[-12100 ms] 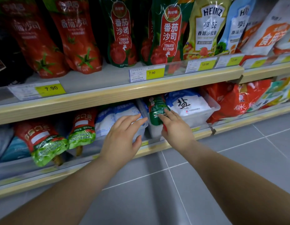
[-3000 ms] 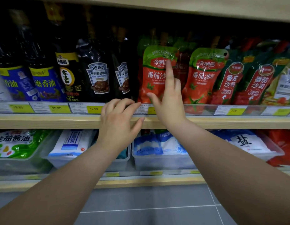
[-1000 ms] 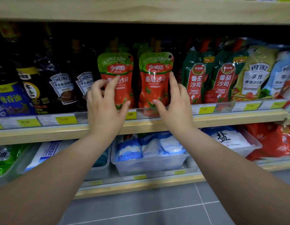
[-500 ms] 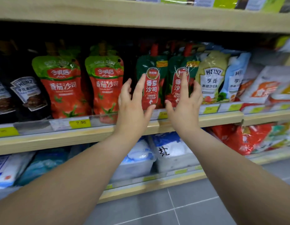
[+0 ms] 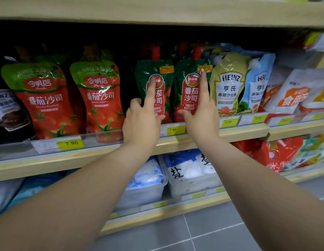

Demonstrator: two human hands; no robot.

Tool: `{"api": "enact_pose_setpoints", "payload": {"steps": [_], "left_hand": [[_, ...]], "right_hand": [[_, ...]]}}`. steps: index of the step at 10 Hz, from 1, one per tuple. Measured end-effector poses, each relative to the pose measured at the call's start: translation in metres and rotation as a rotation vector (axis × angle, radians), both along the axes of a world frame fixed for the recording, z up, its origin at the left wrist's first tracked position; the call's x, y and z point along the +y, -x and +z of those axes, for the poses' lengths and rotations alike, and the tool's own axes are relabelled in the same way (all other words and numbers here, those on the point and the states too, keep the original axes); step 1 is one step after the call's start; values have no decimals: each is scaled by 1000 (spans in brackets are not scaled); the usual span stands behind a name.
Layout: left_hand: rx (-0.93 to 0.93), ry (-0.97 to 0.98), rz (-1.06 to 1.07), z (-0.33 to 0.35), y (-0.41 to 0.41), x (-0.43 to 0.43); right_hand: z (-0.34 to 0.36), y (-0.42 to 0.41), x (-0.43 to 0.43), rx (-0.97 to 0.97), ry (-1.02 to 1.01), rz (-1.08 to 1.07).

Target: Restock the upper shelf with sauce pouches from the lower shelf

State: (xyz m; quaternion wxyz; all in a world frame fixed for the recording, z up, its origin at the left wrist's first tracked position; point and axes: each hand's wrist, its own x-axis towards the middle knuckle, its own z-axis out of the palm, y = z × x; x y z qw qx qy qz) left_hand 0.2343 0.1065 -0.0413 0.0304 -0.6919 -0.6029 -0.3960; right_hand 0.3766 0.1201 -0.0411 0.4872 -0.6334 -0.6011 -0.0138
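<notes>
Two dark green tomato ketchup pouches stand upright side by side on the upper shelf. My left hand rests on the left green pouch, index finger pointing up its front, thumb low on the label. My right hand presses the right green pouch, index finger up along its right edge, thumb at its lower front. Neither pouch is lifted. Two red pouches with green tops stand to the left.
A yellow-green Heinz pouch and a blue one stand right of my hands, a black Heinz pouch at far left. The lower shelf holds clear bins of salt bags and red bags. Another shelf board runs overhead.
My hands shifted from the red-and-green pouches rightward to the two dark green pouches. Since half a second ago both index fingers have straightened up along these pouches.
</notes>
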Motion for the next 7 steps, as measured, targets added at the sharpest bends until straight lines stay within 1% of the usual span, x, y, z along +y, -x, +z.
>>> {"api": "enact_pose_setpoints", "payload": {"steps": [2,4,5,6,7], "left_hand": [[5,34,-12,5,9,-2],[2,22,-26,4,8,-6],[-20,28,-46,2,7,-10],[-90,-13,-93,-6,11,-24],[-116,-104,-185,-18,31,-43]], "right_hand": [[5,-6,1,105,66,124],[6,-7,0,139,82,199],[3,-5,-6,95,72,183],[-7,2,-22,-15,-43,101],[-23,14,-45,-79,-162,130]]}}
